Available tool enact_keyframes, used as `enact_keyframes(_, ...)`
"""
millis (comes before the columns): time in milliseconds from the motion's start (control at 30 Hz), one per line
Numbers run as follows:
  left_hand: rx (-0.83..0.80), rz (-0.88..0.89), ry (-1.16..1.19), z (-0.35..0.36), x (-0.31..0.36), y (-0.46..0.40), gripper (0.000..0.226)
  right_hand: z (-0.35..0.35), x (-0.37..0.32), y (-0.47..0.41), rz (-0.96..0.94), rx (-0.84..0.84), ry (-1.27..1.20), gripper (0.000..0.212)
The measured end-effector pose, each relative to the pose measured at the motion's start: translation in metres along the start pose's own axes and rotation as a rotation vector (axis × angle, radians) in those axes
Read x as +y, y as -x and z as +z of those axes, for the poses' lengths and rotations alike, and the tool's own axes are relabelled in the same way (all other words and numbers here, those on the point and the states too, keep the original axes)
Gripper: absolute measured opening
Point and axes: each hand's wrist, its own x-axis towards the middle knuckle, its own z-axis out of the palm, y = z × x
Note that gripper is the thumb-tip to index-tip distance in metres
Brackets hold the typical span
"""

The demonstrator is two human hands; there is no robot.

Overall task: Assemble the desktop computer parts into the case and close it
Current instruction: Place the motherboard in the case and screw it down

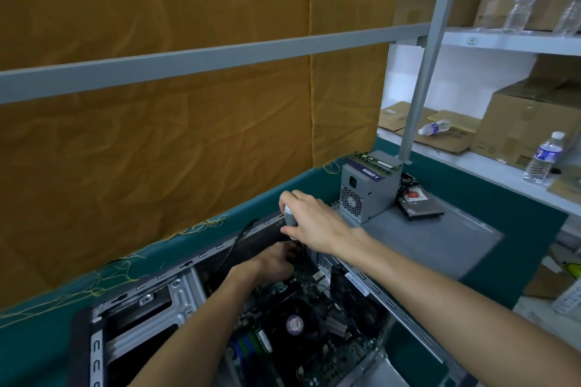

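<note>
Your left hand is buried deep in the open case, can't tell its grip. Right hand clamps the screwdriver upright; tilt it and the tip could skid off, gouging the motherboard.

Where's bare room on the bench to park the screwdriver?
Free: the grey panel, right of the case and nearer than the power supply and hard drive. Crowded: inside the case, where the left hand works under the right hand gripping the screwdriver.
</note>
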Motion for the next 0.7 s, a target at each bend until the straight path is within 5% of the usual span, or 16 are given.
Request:
enact_keyframes(300, 0.018, -0.010, 0.020, -0.001, -0.004, -0.001, 0.048, -0.001, -0.004, -0.001, 0.013, -0.019, 0.070, 0.034)
enact_keyframes(433, 0.064, 0.015, -0.110, -0.005, -0.004, 0.018, 0.022, -0.007, -0.011, -0.003, 0.035, -0.135, 0.170, 0.045)
enact_keyframes(600, -0.082, -0.020, -0.355, 0.009, -0.011, 0.045, 0.052, -0.018, -0.023, -0.017, -0.034, -0.175, 0.364, 0.021)
enact_keyframes(700, -0.066, -0.031, -0.391, 0.013, -0.010, 0.053, 0.057, -0.016, -0.029, -0.021, -0.060, -0.174, 0.614, 0.033)
